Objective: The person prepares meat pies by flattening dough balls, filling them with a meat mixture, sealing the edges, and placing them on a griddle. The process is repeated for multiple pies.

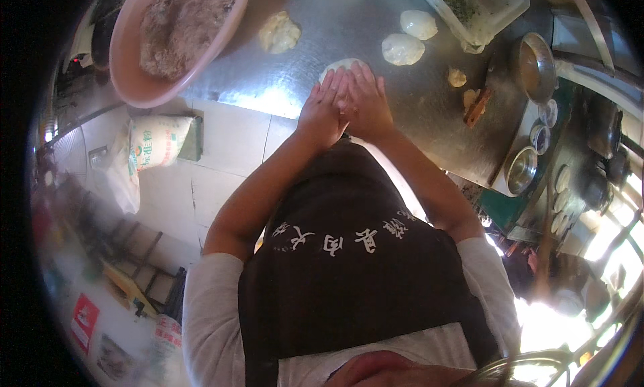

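Both palms lie flat side by side on a round of pale dough (343,63) near the front edge of a stainless-steel worktop (347,15). My left hand (323,109) and my right hand (366,99) cover most of the dough; only its far rim shows. The fingers point away from me, and the thumbs meet near the table edge. Two glossy dough rounds, one nearer (403,49) and one farther (419,25), lie touching or nearly so to the right. Another flattened dough piece (279,32) with a yellowish surface lies to the left.
A large pink basin (123,80) of minced filling stands left. At right are a translucent tub (513,7) with greenish contents, a small dough scrap (457,77), a brown wooden piece (477,108), a metal basin (551,65) and a steel bowl (521,170). A flour sack (161,141) stands lower left.
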{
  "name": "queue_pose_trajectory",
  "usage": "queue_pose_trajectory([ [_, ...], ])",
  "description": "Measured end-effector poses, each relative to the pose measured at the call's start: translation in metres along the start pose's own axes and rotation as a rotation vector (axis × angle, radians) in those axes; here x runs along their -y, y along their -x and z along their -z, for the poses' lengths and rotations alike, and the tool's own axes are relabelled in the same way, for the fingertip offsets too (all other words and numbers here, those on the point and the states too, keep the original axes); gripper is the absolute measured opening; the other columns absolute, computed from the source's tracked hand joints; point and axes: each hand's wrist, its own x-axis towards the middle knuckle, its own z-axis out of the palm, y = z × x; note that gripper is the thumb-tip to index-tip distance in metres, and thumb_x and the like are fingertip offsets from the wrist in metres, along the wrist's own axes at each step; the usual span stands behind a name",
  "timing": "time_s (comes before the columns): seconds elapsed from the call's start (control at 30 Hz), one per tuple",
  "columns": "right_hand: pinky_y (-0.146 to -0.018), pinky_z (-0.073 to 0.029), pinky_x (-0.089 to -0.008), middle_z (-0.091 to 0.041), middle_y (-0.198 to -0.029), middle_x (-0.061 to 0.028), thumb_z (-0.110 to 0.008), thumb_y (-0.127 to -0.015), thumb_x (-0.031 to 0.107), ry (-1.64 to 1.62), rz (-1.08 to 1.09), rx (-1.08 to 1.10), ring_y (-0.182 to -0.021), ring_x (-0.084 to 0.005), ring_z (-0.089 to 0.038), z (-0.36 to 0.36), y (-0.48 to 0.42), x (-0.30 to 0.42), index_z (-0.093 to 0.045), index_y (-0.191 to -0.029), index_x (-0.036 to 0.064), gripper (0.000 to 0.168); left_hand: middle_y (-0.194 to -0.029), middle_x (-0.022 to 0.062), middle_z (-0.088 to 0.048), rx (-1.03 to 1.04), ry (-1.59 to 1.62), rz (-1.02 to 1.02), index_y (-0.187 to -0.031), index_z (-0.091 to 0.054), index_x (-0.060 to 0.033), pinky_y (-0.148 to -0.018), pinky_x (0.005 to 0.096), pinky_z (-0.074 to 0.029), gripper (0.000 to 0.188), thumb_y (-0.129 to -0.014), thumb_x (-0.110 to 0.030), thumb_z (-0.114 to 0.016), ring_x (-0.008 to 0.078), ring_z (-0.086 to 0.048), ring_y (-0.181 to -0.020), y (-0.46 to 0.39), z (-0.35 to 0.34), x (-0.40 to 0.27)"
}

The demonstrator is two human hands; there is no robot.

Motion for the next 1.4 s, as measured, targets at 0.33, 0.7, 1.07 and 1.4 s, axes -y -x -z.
queue_pose_trajectory([
  [0.33,-0.08,-0.047,-0.0445,-0.062,-0.098,-0.0224,-0.054,-0.086,0.012,-0.205,-0.327,-0.32,-0.091,-0.0387,-0.06,0.014,0.01,-0.039,-0.059,-0.103,-0.001,0.023,-0.15,0.0172,-0.023,-0.057,0.059,-0.153,-0.142,-0.027,-0.0031,-0.109,0.0511,-0.026,0.074,-0.086,-0.039,-0.059,0.0346,-0.027,-0.137,-0.028,0.009,-0.018],
  [0.7,-0.061,-0.048,-0.0337,-0.064,-0.068,-0.0077,-0.068,-0.066,0.012,-0.411,-0.298,0.205,-0.06,-0.0188,-0.059,0.029,-0.042,0.001,-0.063,-0.07,0.006,0.008,-0.126,0.0138,-0.053,-0.614,1.545,0.715,-0.133,-0.041,0.0004,-0.1,0.035,-0.041,0.042,-0.096,-0.018,-0.048,0.0226,-0.05,-0.117,-0.031,0.013,0.018],
  [1.07,-0.072,-0.051,-0.0309,-0.067,-0.092,-0.0108,-0.067,-0.082,0.009,-0.743,0.148,0.138,-0.078,-0.0169,-0.064,0.05,-0.098,0.142,-0.06,-0.105,0.002,0.025,-0.141,0.0178,-0.039,-0.284,2.713,0.511,-0.14,-0.031,0.0018,-0.111,0.0483,-0.024,0.087,-0.087,-0.067,-0.037,0.0328,-0.039,-0.13,0.069,0.145,0.04],
  [1.4,-0.079,-0.049,-0.0442,-0.064,-0.095,-0.0165,-0.054,-0.088,0.018,0.052,0.388,-0.015,-0.086,-0.0346,-0.062,-0.099,-0.347,0.198,-0.065,-0.097,0.003,0.021,-0.135,0.0129,-0.049,-0.728,2.515,0.314,-0.133,-0.044,-0.0047,-0.109,0.048,-0.029,0.051,-0.095,-0.038,-0.047,0.03,-0.044,-0.127,0.094,0.235,0.194],
])
